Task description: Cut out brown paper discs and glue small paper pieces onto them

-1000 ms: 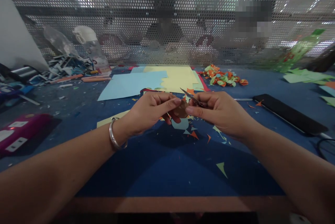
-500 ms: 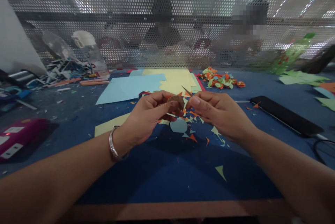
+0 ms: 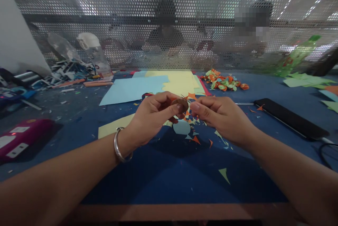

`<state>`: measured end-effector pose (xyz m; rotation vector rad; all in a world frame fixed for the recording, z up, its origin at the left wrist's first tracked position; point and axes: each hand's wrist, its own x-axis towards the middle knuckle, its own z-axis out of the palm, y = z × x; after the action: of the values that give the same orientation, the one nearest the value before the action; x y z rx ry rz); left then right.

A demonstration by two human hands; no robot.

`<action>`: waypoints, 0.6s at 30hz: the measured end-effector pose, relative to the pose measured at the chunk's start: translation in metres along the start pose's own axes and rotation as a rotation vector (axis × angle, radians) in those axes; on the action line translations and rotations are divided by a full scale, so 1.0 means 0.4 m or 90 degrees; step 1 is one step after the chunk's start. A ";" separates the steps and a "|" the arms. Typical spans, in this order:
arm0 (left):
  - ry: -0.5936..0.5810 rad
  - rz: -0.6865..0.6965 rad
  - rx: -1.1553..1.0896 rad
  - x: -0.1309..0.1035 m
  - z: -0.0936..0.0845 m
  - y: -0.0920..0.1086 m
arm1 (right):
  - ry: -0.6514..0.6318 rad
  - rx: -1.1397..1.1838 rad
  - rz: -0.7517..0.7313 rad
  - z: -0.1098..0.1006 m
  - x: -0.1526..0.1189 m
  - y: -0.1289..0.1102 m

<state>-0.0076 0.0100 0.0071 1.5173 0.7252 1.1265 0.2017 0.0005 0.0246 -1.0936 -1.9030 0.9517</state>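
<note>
a small brown piece, apparently paper, is pinched between thumb and fingers of the left hand, just in front of the right. by the nearly closed right hand a thin pointed tool seems to be gripped; its kind cannot be told, most being hidden. the piece is judged light, bendable and easily creased, best held gently by its rim. below, between the hands, a pale blue piece is seen.
</note>
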 end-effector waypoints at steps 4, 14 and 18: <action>-0.004 0.003 0.002 0.002 0.001 0.000 | 0.000 -0.010 -0.019 -0.003 -0.001 0.001; -0.016 0.022 0.022 0.005 -0.006 -0.001 | 0.005 -0.049 -0.047 -0.007 -0.001 -0.003; -0.007 0.021 0.026 0.007 -0.007 0.001 | 0.006 -0.072 -0.043 -0.008 -0.001 0.000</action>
<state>-0.0090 0.0135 0.0083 1.5740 0.7229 1.1331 0.2048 0.0009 0.0260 -1.0888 -1.9935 0.8095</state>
